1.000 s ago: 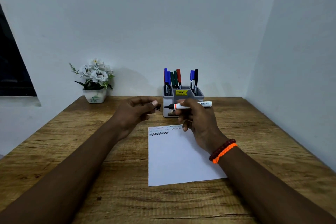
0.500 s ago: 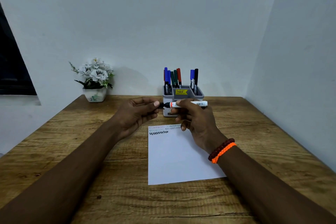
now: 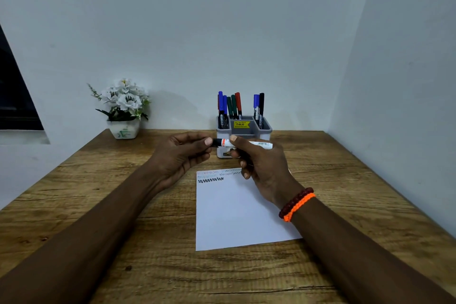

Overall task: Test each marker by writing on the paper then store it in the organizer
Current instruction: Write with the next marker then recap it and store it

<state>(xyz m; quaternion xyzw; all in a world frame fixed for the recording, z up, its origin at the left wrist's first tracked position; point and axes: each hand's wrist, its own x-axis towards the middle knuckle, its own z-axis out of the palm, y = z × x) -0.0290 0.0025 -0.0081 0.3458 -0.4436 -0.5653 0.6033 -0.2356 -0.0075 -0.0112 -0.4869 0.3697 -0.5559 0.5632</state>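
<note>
Head view, desk from above. Yellow sticker (image 3: 241, 124) on organizer (image 3: 267, 131) front: "SELLING PRICE", "49.00" legible, third line too small to read. Small printed label low on organizer front, mostly hidden, unreadable. Print on white marker (image 3: 256, 144) barrel near its right end, too fine to read.

Marker held level just in front of organizer, above far edge of paper (image 3: 237, 215). Black cap (image 3: 217, 142) at left end, orange band beside it. Left hand (image 3: 180, 158) pinching cap between thumb and curled fingers. Right hand (image 3: 261, 165) pinching barrel, thumb on top, remaining fingers curled beneath. Cannot tell whether cap fully seated.

Counts: one grey organizer at back of wooden table (image 3: 74, 195), near wall. Stored markers standing upright: left compartment about five or six, blue, green and red caps, overlap blocking exact count; right compartment two, one blue (image 3: 256, 103), one black (image 3: 261, 103). One sheet of paper, zigzag test lines along top edge: roughly five faint ones, one bold black (image 3: 211, 180). One potted white flower plant (image 3: 123, 111) at back left. Two bracelets on right wrist: one dark red beaded (image 3: 296, 201), one orange braided (image 3: 299, 206), touching.
</note>
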